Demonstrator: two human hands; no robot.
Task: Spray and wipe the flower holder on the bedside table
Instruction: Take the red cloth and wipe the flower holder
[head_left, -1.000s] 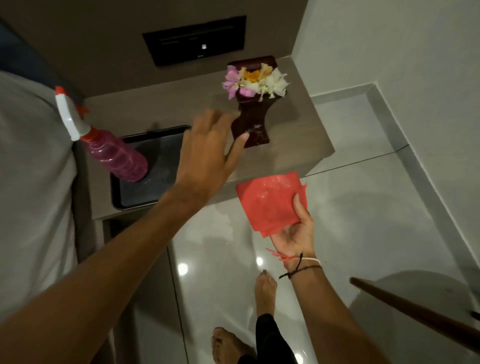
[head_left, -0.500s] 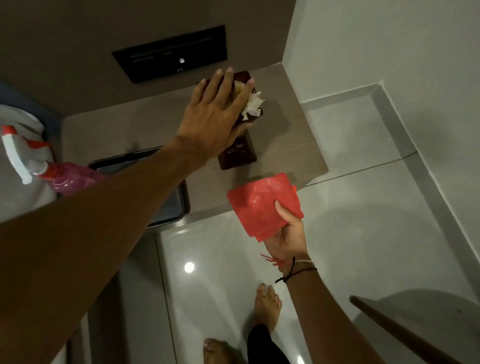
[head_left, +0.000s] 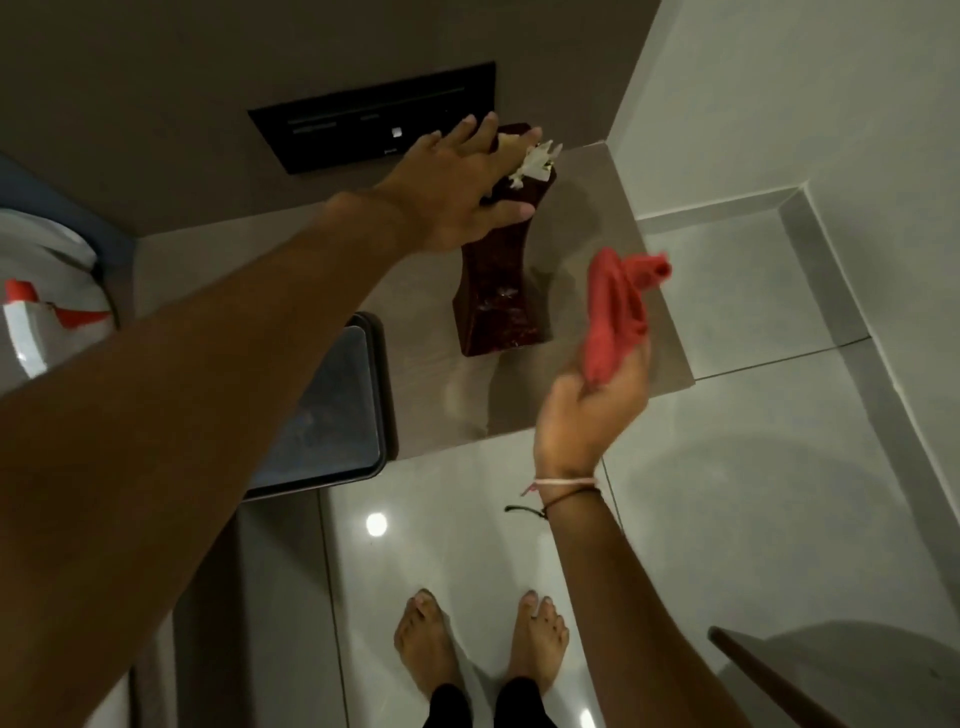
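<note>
A tall dark-red flower holder (head_left: 501, 301) stands on the bedside table (head_left: 597, 208) near its back right corner. White flowers (head_left: 535, 163) poke out at its top. My left hand (head_left: 462, 192) lies over the holder's top, fingers spread across the flowers, thumb against the side. My right hand (head_left: 587, 415) is raised in front of the table's edge, gripping a bunched red cloth (head_left: 621, 306) that hangs just right of the holder. The spray bottle (head_left: 31, 322) shows only its white and red head at the far left.
A dark tray (head_left: 337, 410) lies on the table's left part, half hidden by my left forearm. A black wall panel (head_left: 369, 122) sits behind the holder. A white wall closes the right side. My bare feet stand on glossy floor tiles; a wooden rail (head_left: 769, 675) crosses bottom right.
My left hand has settled over the holder's top. My right hand rose from below the table edge, and the flat cloth is now bunched and lifted beside the holder.
</note>
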